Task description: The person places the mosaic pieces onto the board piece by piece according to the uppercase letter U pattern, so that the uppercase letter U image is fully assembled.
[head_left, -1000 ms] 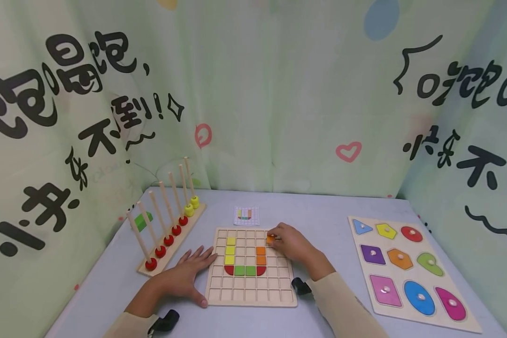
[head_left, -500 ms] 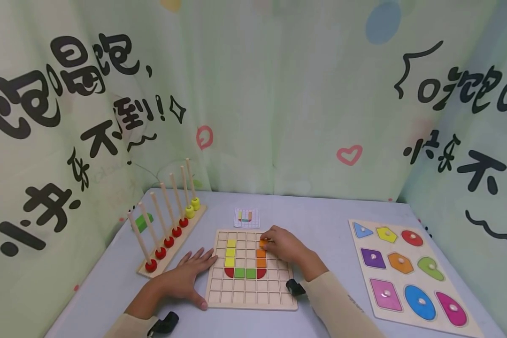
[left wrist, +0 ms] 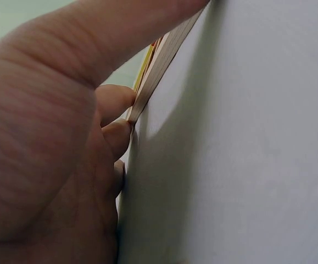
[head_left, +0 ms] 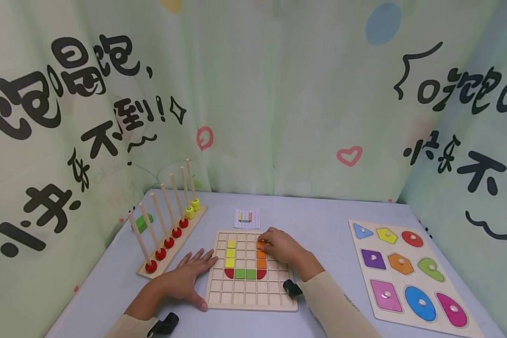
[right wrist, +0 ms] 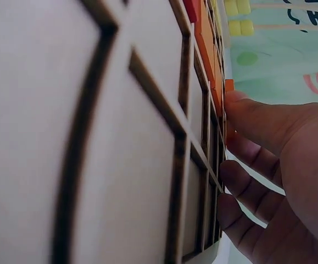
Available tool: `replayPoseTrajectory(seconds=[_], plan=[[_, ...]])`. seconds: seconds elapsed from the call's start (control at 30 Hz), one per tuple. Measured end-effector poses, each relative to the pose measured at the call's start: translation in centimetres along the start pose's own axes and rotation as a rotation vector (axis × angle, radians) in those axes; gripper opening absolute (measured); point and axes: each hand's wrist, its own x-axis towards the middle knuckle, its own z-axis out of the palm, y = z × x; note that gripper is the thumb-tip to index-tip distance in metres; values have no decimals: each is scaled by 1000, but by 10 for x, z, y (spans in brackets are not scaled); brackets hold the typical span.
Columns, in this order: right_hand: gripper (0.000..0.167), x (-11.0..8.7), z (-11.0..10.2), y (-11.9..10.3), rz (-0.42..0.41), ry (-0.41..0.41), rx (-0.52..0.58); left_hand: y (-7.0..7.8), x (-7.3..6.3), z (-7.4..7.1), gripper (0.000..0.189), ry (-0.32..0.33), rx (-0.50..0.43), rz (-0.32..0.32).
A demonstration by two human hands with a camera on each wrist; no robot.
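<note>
A wooden grid board [head_left: 245,299] lies flat on the table. In it, yellow tiles [head_left: 230,253] form a left column, green tiles [head_left: 245,273] sit between two red corner pieces [head_left: 261,273], and orange tiles [head_left: 261,263] line the right column. My right hand [head_left: 285,249] pinches an orange tile [right wrist: 229,85] at the top of that column; its full seating is hidden by the fingers. At the board's left edge, my left hand [head_left: 181,281] rests with fingers spread, thumb near the lower corner. In the left wrist view its fingertips [left wrist: 117,102] touch the board's side.
A small pattern card [head_left: 247,218] lies behind the board. To the left stands a peg rack [head_left: 173,239] with red and yellow beads, a green block [head_left: 143,222] beside it. At the right lies a knobbed shape puzzle [head_left: 384,263]. Printed curtains enclose the table.
My right hand has moved left with the orange tile, from the board's upper right to the top of the orange column. The left hand has stayed in place.
</note>
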Motion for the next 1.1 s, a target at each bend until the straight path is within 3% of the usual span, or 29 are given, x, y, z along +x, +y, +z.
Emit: replayPoseTrajectory(seconds=[0.8,1.1], plan=[[24,2,2,-1,7,12,-23,1,2,-1,121,0,0,-3],[27,-13,1,4,3,40,-5,-3,-2,5,122,-6,-16,-16]])
